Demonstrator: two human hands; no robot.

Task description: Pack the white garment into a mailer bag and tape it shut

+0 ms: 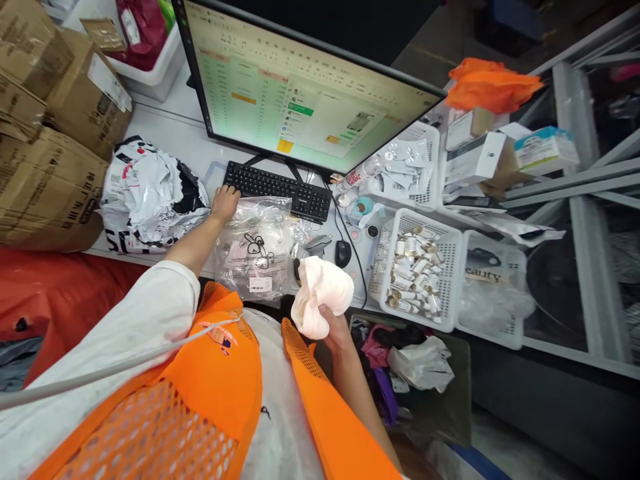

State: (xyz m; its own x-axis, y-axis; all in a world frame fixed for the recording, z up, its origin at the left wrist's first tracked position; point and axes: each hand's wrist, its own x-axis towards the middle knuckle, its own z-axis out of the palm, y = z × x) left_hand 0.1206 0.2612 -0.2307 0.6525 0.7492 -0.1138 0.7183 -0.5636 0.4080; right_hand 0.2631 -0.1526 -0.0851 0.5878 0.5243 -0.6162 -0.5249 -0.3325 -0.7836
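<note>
My right hand [336, 328] grips a folded, pale pink-white soft cloth item [325, 291], thumb on its near side and the other fingers hidden behind it. What kind of garment it is, I cannot tell. At the left end of the black keyboard [270, 187] rests my left hand [227, 202], palm down with its fingers extended. Just right of that hand, a clear plastic bag [257, 250] with a rabbit print and a white barcode label lies flat on the desk, with pale contents. The bag's top edge reaches the keyboard.
A monitor [310, 87] stands behind the keyboard; a mouse [343, 253] lies right. White baskets [453, 273] hold small rolled items and packets. Crumpled mailing bags [150, 193] and cardboard boxes [50, 187] fill the left. Below the desk is a bin [457, 380] with fabric and plastic.
</note>
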